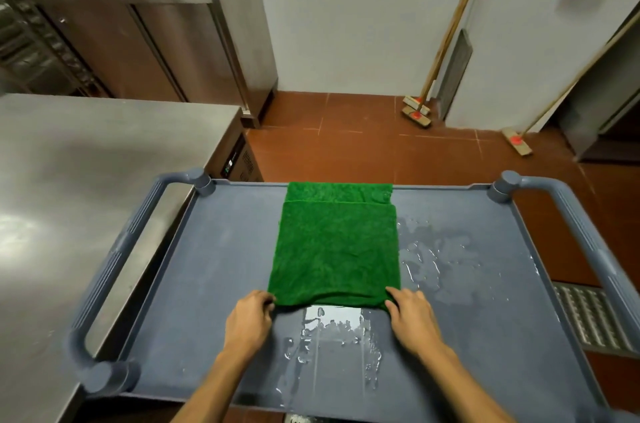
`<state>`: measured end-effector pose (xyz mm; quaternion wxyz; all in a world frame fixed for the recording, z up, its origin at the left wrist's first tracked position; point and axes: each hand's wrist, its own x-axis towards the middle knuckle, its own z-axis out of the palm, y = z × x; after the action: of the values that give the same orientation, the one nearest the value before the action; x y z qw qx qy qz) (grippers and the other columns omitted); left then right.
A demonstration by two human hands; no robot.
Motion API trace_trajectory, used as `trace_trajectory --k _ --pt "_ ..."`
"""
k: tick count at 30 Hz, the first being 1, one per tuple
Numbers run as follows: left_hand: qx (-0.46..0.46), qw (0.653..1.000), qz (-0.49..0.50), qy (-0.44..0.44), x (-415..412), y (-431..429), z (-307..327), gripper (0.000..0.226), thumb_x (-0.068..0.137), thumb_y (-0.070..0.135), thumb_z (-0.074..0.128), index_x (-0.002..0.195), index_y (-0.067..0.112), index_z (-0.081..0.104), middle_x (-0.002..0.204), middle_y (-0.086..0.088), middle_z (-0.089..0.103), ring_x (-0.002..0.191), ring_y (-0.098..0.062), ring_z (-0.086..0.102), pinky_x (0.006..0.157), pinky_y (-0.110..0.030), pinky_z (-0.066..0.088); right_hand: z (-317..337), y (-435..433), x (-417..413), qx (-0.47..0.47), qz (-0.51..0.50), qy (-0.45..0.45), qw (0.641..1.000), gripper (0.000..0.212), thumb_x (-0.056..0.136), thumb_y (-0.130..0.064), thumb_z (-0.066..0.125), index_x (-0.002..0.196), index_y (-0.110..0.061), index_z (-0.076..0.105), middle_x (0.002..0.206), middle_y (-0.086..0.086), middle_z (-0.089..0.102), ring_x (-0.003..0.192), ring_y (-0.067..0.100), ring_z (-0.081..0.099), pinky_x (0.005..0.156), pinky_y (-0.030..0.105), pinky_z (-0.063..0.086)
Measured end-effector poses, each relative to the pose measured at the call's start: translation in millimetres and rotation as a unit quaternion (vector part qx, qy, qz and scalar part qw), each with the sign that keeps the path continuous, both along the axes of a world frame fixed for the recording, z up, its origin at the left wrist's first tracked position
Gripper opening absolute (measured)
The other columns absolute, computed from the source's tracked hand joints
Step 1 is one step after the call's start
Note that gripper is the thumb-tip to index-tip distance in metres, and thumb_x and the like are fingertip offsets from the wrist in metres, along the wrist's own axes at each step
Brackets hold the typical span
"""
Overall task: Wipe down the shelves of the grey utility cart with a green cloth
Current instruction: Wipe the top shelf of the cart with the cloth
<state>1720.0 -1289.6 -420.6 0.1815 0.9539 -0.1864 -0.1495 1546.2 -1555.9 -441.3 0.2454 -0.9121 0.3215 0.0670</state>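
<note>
The grey utility cart's top shelf [214, 270] fills the lower half of the head view. A folded green cloth [336, 249] lies flat across its middle, its far end draped over the far rim. My left hand [249, 318] pinches the cloth's near left corner. My right hand [410, 315] pinches the near right corner. Wet streaks and puddles [433, 260] shine on the shelf to the right of the cloth and just in front of it between my hands.
A stainless steel table [86, 180] stands against the cart's left side. Steel cabinets [156, 35] rise at the back left. Two brooms [417, 109] lean on the white wall ahead, a third broom [516, 142] to the right. A metal floor grate [588, 318] lies right of the cart.
</note>
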Motion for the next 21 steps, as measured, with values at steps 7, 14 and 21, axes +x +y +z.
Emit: trace_trajectory --k 7,14,21 --pt "-0.018 1.000 0.001 0.012 -1 10 -1 0.018 0.091 0.016 0.059 0.102 0.024 0.070 0.110 -0.003 0.072 0.105 -0.030 0.065 0.079 -0.037 0.052 8 11 -11 0.001 -0.020 -0.013 1.000 0.035 0.099 -0.027 0.052 0.133 -0.021 0.058 0.122 0.004 0.063 0.113 0.026 0.052 0.098 0.033 0.041" --pt "-0.015 1.000 -0.020 0.010 -3 21 -3 0.016 0.090 0.020 0.060 0.101 0.026 0.070 0.107 -0.006 0.073 0.103 -0.032 0.066 0.078 -0.038 0.053 16 28 -18 -0.021 -0.040 -0.013 0.999 0.029 0.099 -0.026 0.051 0.123 -0.031 0.065 0.110 0.004 0.064 0.108 0.027 0.052 0.090 0.033 0.044" --pt "-0.011 0.999 -0.038 0.005 -13 34 -3 0.017 0.090 0.018 0.060 0.102 0.026 0.070 0.106 -0.002 0.072 0.101 -0.028 0.066 0.076 -0.035 0.050 15 49 -34 -0.033 -0.060 -0.021 0.997 0.026 0.099 -0.026 0.052 0.120 -0.030 0.067 0.106 0.003 0.064 0.105 0.026 0.053 0.087 0.034 0.044"
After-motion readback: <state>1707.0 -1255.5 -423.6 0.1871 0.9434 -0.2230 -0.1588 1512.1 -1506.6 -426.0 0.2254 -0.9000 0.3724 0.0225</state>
